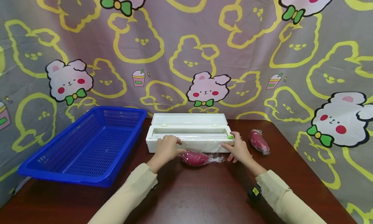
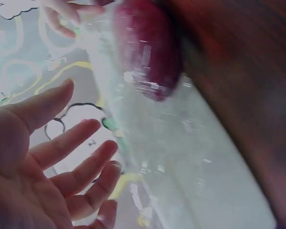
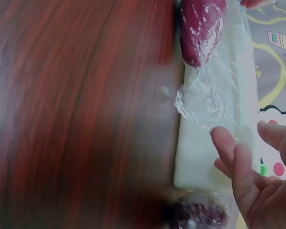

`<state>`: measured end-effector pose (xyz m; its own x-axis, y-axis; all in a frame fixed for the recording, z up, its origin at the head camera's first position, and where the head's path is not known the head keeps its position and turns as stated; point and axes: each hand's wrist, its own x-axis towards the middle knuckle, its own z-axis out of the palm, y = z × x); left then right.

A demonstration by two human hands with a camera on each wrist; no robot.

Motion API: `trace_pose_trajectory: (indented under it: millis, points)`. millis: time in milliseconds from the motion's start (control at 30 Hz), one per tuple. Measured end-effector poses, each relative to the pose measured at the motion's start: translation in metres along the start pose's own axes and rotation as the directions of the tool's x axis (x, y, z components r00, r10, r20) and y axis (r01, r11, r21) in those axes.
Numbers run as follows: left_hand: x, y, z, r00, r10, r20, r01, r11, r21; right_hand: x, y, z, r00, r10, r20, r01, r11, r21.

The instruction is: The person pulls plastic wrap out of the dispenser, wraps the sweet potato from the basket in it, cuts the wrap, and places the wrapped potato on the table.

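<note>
A reddish-purple sweet potato [image 1: 196, 159] wrapped in clear film lies along the front of a white film dispenser box [image 1: 201, 146], whose lid stands raised. In the head view my left hand [image 1: 167, 151] is at the front of the box, its thumb overlapping the sweet potato's left end. The left wrist view shows that hand [image 2: 62, 167] with fingers spread and nothing held. Around the box's right end is my right hand [image 1: 239, 149], close to the film's twisted tail [image 1: 216, 158]. Its fingers [image 3: 243, 167] are loosely extended over the white box in the right wrist view.
A second film-wrapped sweet potato [image 1: 258, 142] lies right of the box. To the left stands a large blue plastic basket [image 1: 119, 156]. On the box's right side is a small green piece [image 1: 230, 137]. A patterned curtain [image 1: 163, 55] hangs behind the brown table [image 1: 201, 198].
</note>
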<state>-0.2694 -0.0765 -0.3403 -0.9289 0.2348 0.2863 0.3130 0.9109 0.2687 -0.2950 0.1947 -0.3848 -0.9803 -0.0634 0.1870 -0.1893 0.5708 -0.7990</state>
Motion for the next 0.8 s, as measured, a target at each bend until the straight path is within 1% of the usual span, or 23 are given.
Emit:
trace_pose_trajectory:
  millis: [100, 233, 300, 367, 433, 533, 600, 667, 800]
  points:
    - [0.005, 0.011, -0.004, 0.998, 0.063, -0.02, -0.064, 0.997, -0.047, 0.001, 0.002, 0.004, 0.999, 0.04, -0.011, -0.039, 0.995, 0.091]
    - [0.016, 0.031, -0.006, 0.987, 0.16, -0.014, -0.16, 0.98, -0.12, 0.004, 0.005, 0.009, 0.993, 0.114, -0.023, -0.106, 0.969, 0.225]
    - [0.023, 0.042, -0.004, 0.981, 0.193, -0.013, -0.193, 0.969, -0.153, 0.006, 0.006, 0.011, 0.99, 0.139, -0.032, -0.124, 0.952, 0.278]
    - [0.029, 0.052, -0.001, 0.977, 0.213, -0.011, -0.211, 0.96, -0.186, 0.007, 0.006, 0.013, 0.987, 0.157, -0.042, -0.136, 0.94, 0.314]
    - [0.037, 0.063, 0.003, 0.974, 0.226, -0.011, -0.223, 0.95, -0.218, 0.007, 0.005, 0.014, 0.983, 0.178, -0.047, -0.155, 0.936, 0.315]
    - [0.047, 0.077, 0.01, 0.973, 0.231, -0.003, -0.224, 0.938, -0.266, 0.007, 0.003, 0.015, 0.978, 0.201, -0.045, -0.182, 0.945, 0.273]
    - [0.054, 0.085, 0.016, 0.971, 0.24, -0.006, -0.23, 0.925, -0.303, 0.006, 0.001, 0.016, 0.978, 0.205, -0.039, -0.19, 0.953, 0.235]
    - [0.06, 0.092, 0.022, 0.969, 0.247, -0.011, -0.235, 0.907, -0.349, 0.006, 0.0, 0.017, 0.98, 0.197, -0.03, -0.186, 0.959, 0.214]
    - [0.072, 0.102, 0.036, 0.959, 0.279, -0.048, -0.272, 0.86, -0.432, 0.006, -0.002, 0.019, 0.983, 0.183, -0.032, -0.169, 0.953, 0.251]
